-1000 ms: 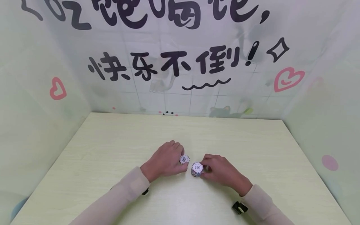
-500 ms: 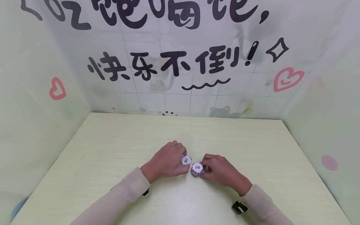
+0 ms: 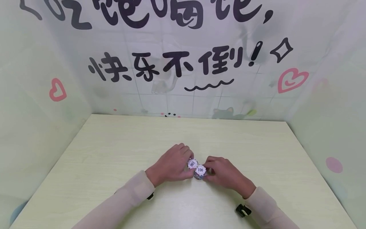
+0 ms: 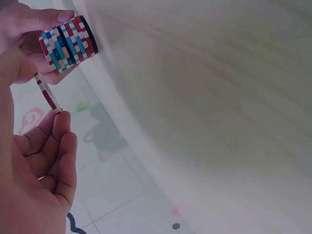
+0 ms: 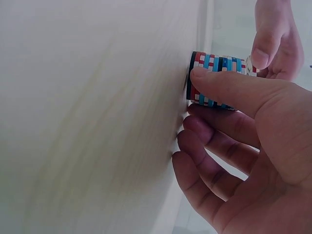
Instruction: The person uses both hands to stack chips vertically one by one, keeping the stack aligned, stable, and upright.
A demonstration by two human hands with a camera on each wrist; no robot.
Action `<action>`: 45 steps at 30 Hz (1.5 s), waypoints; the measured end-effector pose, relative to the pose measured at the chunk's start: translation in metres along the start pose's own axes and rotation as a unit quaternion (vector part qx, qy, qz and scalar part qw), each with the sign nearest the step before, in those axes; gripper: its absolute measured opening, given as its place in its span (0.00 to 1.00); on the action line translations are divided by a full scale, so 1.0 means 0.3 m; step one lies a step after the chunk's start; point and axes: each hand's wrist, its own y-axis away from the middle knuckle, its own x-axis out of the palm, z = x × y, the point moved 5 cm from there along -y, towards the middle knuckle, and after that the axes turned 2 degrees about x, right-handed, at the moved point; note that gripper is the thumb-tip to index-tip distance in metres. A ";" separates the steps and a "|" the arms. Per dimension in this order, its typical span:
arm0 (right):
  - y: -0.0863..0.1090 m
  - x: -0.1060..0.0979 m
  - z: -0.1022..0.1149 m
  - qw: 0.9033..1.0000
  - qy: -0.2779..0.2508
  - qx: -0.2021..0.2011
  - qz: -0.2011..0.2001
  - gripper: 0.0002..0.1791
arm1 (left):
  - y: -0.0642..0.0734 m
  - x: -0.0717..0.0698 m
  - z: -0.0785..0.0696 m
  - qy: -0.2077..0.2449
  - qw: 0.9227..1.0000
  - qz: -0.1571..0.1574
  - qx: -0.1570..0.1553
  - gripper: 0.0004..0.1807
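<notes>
A short stack of poker chips point(image 3: 200, 172) stands on the table, its top chip white and printed "100". My right hand point(image 3: 227, 173) grips the stack low down between thumb and fingers. In the right wrist view, the stack point(image 5: 212, 59) has bands of red, blue and white, with a dark chip at the table end. My left hand point(image 3: 171, 163) pinches a single poker chip point(image 3: 193, 163), also marked "100", at its edges. From the left wrist, this chip point(image 4: 48, 92) shows a red-and-white rim, just above the level of the stack's top and beside it.
The pale wooden table point(image 3: 114, 143) runs back to a printed cloth backdrop point(image 3: 160, 41) with dark lettering. Cloth side walls point(image 3: 34, 127) enclose it left and right. A small black clip-like piece point(image 3: 243, 210) shows by the right sleeve.
My left hand has moved slightly right with its poker chip, closing the gap until the chip overlaps the stack's edge in the head view. The right hand and stack have stayed in place.
</notes>
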 end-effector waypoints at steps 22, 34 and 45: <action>-0.001 -0.004 0.006 1.000 0.004 -0.006 -0.004 0.07 | -0.017 0.004 -0.043 -0.010 0.999 -0.014 0.051 0.16; -0.005 -0.004 0.007 1.000 0.009 -0.011 -0.009 0.07 | -0.024 0.011 -0.062 -0.028 0.996 -0.022 0.076 0.16; -0.001 -0.003 0.004 1.000 0.011 -0.004 -0.005 0.08 | -0.024 0.014 -0.070 -0.037 0.995 -0.036 0.089 0.16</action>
